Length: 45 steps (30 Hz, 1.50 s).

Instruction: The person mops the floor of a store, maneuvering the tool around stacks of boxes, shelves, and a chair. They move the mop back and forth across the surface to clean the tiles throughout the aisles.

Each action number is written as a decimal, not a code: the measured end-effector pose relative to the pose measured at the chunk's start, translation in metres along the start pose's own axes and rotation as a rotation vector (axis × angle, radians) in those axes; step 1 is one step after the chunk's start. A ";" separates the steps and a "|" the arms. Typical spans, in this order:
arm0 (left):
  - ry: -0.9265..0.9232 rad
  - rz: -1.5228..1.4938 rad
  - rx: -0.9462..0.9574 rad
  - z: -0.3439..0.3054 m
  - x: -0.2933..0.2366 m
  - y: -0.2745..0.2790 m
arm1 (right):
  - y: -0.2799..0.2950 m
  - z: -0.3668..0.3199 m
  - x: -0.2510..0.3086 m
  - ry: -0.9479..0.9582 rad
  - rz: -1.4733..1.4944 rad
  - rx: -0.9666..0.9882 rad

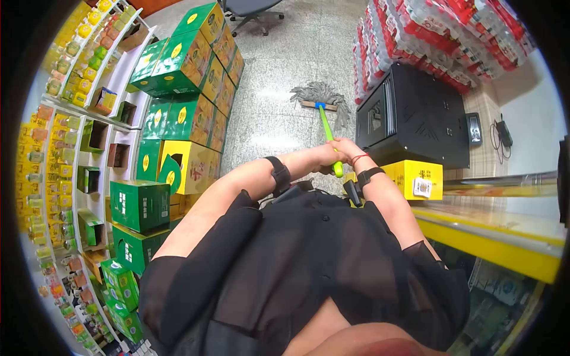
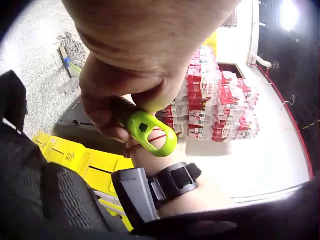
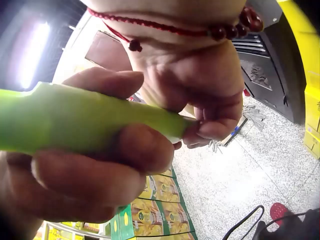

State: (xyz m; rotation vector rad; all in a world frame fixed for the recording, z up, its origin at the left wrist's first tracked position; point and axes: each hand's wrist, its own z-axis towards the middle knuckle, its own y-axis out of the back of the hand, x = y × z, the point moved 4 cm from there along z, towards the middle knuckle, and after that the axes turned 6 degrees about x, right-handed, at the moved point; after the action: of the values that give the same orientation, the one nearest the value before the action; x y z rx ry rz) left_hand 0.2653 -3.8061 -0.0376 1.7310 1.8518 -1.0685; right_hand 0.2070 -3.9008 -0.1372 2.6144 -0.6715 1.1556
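A mop (image 1: 326, 123) with a lime-green handle slants away from me, its grey string head (image 1: 317, 93) spread on the floor. My left hand (image 1: 326, 155) grips the handle near its top end, and the looped green tip (image 2: 153, 134) pokes out past the fingers. Just farther down the handle, my right hand (image 1: 346, 146) has its fingers curled round it, a red cord bracelet at the wrist. In the right wrist view both hands are close together, the left hand (image 3: 85, 182) wrapped under the thick green grip and the right hand (image 3: 200, 82) beyond it.
Green cartons (image 1: 181, 62) are stacked on the left beside shelves of bottles (image 1: 65, 160). On the right stand a black cabinet (image 1: 412, 113), red-wrapped bottle packs (image 1: 409, 35) and a yellow box (image 1: 430, 172). An office chair (image 1: 252, 7) is at the far end of the speckled floor (image 1: 267, 89).
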 end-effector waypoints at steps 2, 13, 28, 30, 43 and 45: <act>-0.029 -0.023 0.044 -0.007 -0.020 0.004 | 0.007 0.012 0.004 -0.005 0.014 -0.006; -0.043 0.002 -0.053 0.080 -0.063 0.091 | 0.052 0.097 0.081 0.014 -0.132 0.010; -0.022 0.077 -0.163 0.191 -0.264 0.175 | 0.210 0.240 0.216 0.018 -0.063 0.078; 0.043 0.075 -0.147 0.233 -0.250 0.201 | 0.226 0.261 0.224 0.041 -0.247 0.100; 0.047 0.100 -0.123 0.292 -0.349 0.275 | 0.284 0.345 0.303 0.047 -0.062 0.119; 0.047 0.098 -0.115 0.312 -0.358 0.296 | 0.294 0.366 0.317 0.033 -0.025 0.099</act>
State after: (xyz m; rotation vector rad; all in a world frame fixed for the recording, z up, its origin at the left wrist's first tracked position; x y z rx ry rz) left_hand 0.5421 -4.2922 -0.0537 1.7733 1.7987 -0.8736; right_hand 0.4888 -4.3916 -0.1478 2.6697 -0.5874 1.2520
